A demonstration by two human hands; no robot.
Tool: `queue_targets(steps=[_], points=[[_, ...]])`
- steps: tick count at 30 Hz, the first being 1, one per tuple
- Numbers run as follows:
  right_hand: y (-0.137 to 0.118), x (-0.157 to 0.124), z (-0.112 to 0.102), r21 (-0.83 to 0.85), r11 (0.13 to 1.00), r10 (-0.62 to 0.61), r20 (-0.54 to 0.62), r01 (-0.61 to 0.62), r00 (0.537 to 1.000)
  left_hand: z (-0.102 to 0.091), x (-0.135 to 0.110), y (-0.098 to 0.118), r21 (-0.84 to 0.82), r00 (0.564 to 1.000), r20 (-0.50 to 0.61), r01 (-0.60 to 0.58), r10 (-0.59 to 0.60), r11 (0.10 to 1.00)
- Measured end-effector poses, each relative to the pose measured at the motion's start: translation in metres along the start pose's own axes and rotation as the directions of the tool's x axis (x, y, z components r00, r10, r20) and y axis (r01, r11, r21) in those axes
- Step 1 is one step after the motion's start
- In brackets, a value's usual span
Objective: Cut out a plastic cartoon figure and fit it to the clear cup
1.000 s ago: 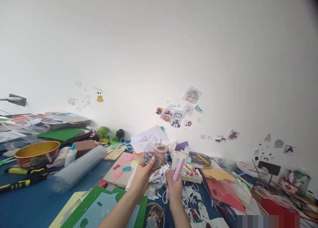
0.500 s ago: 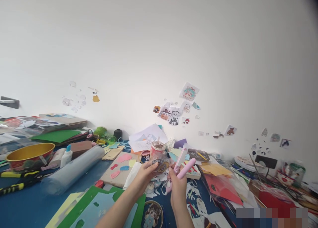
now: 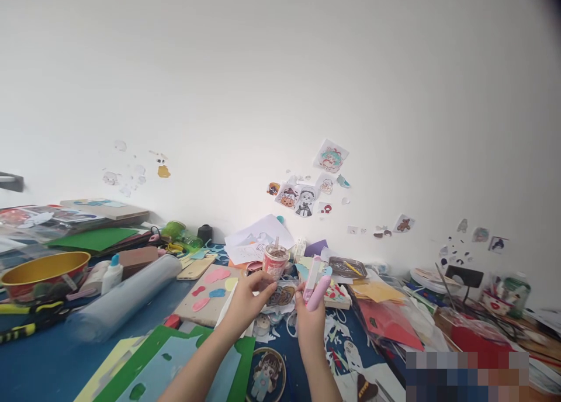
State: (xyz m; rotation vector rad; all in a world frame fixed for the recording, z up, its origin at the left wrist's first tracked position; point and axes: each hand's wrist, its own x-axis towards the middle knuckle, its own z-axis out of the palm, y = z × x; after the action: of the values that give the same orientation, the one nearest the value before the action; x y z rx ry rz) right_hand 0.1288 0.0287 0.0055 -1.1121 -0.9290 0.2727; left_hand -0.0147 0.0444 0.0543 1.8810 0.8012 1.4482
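Observation:
My left hand [image 3: 254,294] is closed, thumb and fingertips together at the upper left edge of a clear plastic piece with a round printed picture [image 3: 283,295]. My right hand [image 3: 310,320] is wrapped round a pink two-armed tool [image 3: 319,292], like a small hair straightener, its arms spread and pointing up. The right thumb and fingers come close to the plastic's right edge; whether they touch it, I cannot tell. Just behind stands a red and white cup [image 3: 276,263] with a straw. Below the hands lies a round piece with a cartoon figure [image 3: 266,374].
Green and blue sheets [image 3: 175,367] lie at front left, with a plastic roll [image 3: 127,297], a glue bottle [image 3: 113,273] and a gold-lined bowl [image 3: 46,276] beyond. Paper scraps [image 3: 339,335] and red sheets [image 3: 388,320] cover the right. Cut-out pictures hang on the wall [image 3: 228,98].
My left hand has shifted its fingers to the plastic piece's upper edge. The pink tool has tipped, its arms looking shorter. The whole view has shifted slightly.

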Motion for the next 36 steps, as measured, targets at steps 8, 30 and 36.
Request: queue_targets(steps=[8, 30, 36], points=[[-0.003, -0.006, 0.003, -0.039, 0.997, -0.062, 0.041, 0.063, 0.997, -0.002, -0.004, -0.001, 0.508, 0.988, 0.032, -0.148, 0.153, 0.848], [0.024, -0.002, 0.005, -0.100, 0.991, -0.082, 0.101, 0.092, 0.991, 0.013, -0.010, -0.002, 0.747, 0.891, 0.244, -0.425, 0.383, 0.511], [0.018, -0.009, 0.011, -0.063, 0.993, -0.095, 0.059, 0.098, 0.994, 0.012, -0.007, -0.008, 0.725, 0.921, 0.210, -0.371, 0.327, 0.581]])
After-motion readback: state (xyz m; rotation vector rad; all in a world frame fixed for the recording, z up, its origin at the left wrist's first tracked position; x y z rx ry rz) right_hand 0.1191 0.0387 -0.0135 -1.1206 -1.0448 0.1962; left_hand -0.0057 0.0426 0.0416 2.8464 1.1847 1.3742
